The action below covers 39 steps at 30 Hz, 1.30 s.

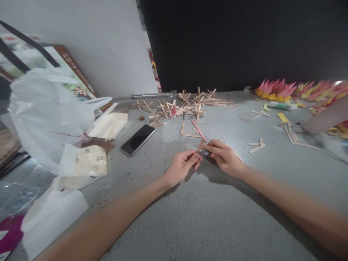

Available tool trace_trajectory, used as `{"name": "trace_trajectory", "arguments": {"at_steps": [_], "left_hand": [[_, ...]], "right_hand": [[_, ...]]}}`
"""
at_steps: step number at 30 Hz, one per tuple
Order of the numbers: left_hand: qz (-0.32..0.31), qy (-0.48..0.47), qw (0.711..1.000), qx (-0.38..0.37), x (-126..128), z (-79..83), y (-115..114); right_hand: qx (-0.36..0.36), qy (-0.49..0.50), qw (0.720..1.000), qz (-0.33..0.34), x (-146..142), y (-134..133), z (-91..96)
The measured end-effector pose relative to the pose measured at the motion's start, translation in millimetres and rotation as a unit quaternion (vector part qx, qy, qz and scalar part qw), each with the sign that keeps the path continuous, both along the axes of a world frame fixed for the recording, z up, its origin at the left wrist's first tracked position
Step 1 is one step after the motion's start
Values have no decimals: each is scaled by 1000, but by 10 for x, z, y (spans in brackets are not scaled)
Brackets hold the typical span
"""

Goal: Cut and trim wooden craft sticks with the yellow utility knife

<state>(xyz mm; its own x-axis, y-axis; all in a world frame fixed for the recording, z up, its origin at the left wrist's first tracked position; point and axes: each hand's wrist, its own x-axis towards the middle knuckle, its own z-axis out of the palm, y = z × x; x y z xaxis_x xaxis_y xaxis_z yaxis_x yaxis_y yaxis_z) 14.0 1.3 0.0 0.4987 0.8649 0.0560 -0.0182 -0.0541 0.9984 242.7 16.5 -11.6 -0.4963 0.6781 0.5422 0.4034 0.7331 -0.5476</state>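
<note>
My left hand (182,166) pinches a small wooden craft stick (201,145) between thumb and fingers, low over the grey table. From the other side my right hand (225,157) meets it, its fingers closed at the stick's edge; whether something else sits under those fingers is hidden. A pink-and-white striped, pencil-like rod (198,129) slants away just beyond the fingertips, and I cannot tell if it touches my right hand. Behind it, joined flat sticks (190,135) form an angled shape on the table. Farther back lies a pile of crossed wooden sticks (190,105).
A black phone (137,140) lies left of my hands. Further left are a white plastic bag (49,112) and a wrapped pale packet (92,161). To the right are loose joined sticks (256,145), a glue stick (282,105) and pink-yellow paper flowers (276,90). A dark panel (239,43) stands behind.
</note>
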Motion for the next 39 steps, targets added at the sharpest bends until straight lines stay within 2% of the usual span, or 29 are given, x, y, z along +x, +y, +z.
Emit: {"name": "trace_trajectory", "arguments": {"at_steps": [21,26,35,39], "left_hand": [[-10,12,1000,3,36,-46,9],[3,-14,1000,3,43,-30,-6],[-7,7,1000,1,51,-11,-23],[7,3,1000,9,75,-27,-33]], "right_hand": [[17,7,1000,2,-18,-3,-30],[7,7,1000,6,-12,8,-5],[16,-7,1000,1,-15,-16,13],[19,-11,1000,-3,-28,-21,11]]}}
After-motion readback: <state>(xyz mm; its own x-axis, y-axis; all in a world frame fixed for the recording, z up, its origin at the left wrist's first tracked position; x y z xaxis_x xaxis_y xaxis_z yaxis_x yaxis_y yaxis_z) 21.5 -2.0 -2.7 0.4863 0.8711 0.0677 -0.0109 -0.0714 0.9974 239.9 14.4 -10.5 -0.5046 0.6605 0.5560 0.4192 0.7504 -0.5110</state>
